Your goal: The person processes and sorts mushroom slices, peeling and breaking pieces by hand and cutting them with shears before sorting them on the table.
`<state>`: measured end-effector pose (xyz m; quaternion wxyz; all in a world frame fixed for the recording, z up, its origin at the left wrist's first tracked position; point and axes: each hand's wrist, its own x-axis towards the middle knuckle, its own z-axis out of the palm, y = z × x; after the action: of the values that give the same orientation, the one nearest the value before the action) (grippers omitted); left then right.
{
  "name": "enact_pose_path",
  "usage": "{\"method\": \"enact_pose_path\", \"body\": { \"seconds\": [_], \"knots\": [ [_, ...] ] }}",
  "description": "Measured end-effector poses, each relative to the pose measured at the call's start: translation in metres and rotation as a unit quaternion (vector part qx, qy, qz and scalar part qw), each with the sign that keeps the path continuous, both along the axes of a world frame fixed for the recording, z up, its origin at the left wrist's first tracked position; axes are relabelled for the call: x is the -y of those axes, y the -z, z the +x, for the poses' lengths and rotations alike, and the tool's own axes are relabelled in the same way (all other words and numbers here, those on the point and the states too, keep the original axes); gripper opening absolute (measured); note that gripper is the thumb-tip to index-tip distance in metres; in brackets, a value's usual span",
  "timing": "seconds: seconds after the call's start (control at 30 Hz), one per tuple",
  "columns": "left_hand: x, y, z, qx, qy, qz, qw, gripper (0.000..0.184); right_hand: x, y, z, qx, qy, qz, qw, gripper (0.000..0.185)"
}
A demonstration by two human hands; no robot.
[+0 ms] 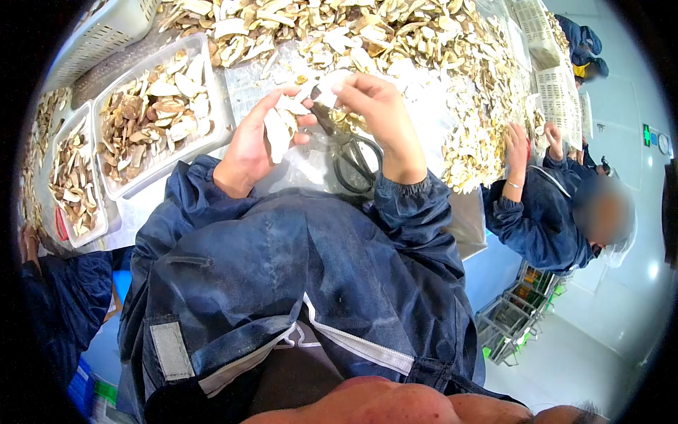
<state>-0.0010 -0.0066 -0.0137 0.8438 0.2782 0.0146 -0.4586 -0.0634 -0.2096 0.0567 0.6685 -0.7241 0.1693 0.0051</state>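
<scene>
My left hand [244,152] is curled, palm up, around a few pale dried mushroom slices [280,133]. Close beside its fingertips, my right hand [387,116] pinches another whitish mushroom slice [328,86] between thumb and forefinger. Below my right hand, a pair of scissors with black handles [339,169] lies on the table, its blades pointing away from me and partly hidden. Beyond both hands spreads a large heap of dried mushroom slices [409,42] in cream and brown.
Left of me stand a clear plastic tub [220,106] and a smaller one [101,212], both holding slices. A white basket [102,44] is at the upper left, with white crates [558,99] at the right. A co-worker [544,219] works on the right; another person's sleeve [67,304] shows left.
</scene>
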Motion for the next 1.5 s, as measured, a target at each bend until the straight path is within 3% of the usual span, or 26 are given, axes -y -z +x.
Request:
{"method": "enact_pose_path", "body": {
  "seconds": [0.07,0.17,0.23,0.3,0.43,0.63,0.73,0.83,0.9,0.97,1.13,1.27,1.37,1.4,1.5],
  "knots": [
    [0.0,-0.002,0.001,-0.007,0.01,-0.009,1.0,0.041,-0.01,-0.004,0.002,0.019,-0.077,0.025,0.997,0.022],
    [0.0,-0.006,0.001,-0.013,0.014,-0.018,1.0,0.042,-0.007,0.005,0.013,0.04,-0.074,0.025,0.996,0.026],
    [-0.002,-0.004,0.0,-0.004,0.011,-0.004,1.0,0.04,0.001,0.018,0.02,0.053,-0.047,-0.182,0.981,0.021],
    [-0.002,-0.003,0.001,0.007,0.004,0.01,1.0,0.037,0.005,0.027,0.023,0.077,-0.057,-0.368,0.925,0.024],
    [-0.006,-0.002,0.003,-0.001,-0.026,0.026,0.999,0.031,-0.001,0.036,0.02,0.122,-0.088,-0.491,0.858,0.021],
    [-0.004,-0.002,0.004,-0.009,-0.047,0.033,0.998,0.031,0.005,0.027,0.016,0.017,-0.034,-0.389,0.92,0.014],
    [-0.002,-0.002,0.005,-0.018,-0.05,0.012,0.999,0.036,-0.002,0.005,0.013,0.009,-0.01,-0.112,0.994,0.017],
    [-0.001,-0.01,0.004,-0.032,-0.046,-0.001,0.998,0.044,-0.014,-0.011,0.018,0.022,-0.121,-0.044,0.991,0.024],
    [-0.001,-0.01,0.004,-0.032,-0.044,0.001,0.999,0.048,-0.005,0.009,0.035,0.098,-0.081,-0.28,0.952,0.024],
    [-0.002,-0.001,0.007,-0.022,-0.043,0.005,0.999,0.05,0.003,0.034,0.052,0.169,-0.007,-0.525,0.834,0.024],
    [-0.005,-0.001,0.008,-0.026,-0.029,-0.029,0.999,0.052,-0.001,0.048,0.054,0.112,-0.047,-0.552,0.825,0.021],
    [-0.005,-0.006,0.006,-0.039,-0.035,-0.037,0.998,0.051,0.01,0.039,0.032,0.118,0.024,-0.394,0.911,0.021],
    [-0.002,-0.003,0.004,-0.028,-0.045,0.007,0.999,0.051,0.026,0.024,0.017,0.034,0.098,-0.314,0.944,0.023],
    [-0.001,0.0,0.004,-0.026,-0.042,-0.003,0.999,0.051,0.027,0.015,0.013,0.002,0.107,-0.23,0.967,0.023],
    [-0.001,0.006,0.004,-0.026,-0.03,-0.03,0.999,0.049,-0.003,-0.016,0.007,0.027,0.043,-0.079,0.996,0.022]
  ]
}}
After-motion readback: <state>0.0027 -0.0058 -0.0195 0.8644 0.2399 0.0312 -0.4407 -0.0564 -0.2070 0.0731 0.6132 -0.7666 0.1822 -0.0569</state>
